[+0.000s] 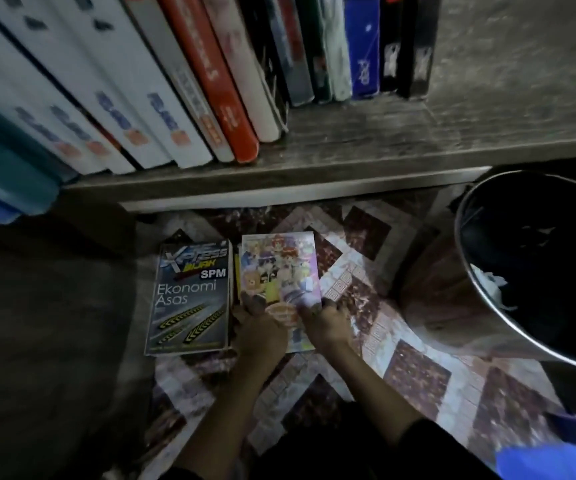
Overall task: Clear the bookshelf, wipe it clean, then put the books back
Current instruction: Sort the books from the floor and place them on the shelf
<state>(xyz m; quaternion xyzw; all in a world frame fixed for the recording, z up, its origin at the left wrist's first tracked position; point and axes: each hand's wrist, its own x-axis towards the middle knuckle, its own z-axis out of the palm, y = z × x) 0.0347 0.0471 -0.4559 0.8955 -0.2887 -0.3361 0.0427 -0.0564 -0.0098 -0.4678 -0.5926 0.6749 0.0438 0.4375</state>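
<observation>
Both hands clamped on a comic book (279, 271) down on the tiled floor (418, 375): left hand (262, 332), right hand (326, 325). It's right beside the Ekonomi Asas book (189, 299), below the bookshelf (349, 147).

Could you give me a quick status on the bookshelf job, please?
Left hand and right hand grip the comic, down by the textbook. Row of books not yet off the shelf. Bin at right, not in the way.
</observation>
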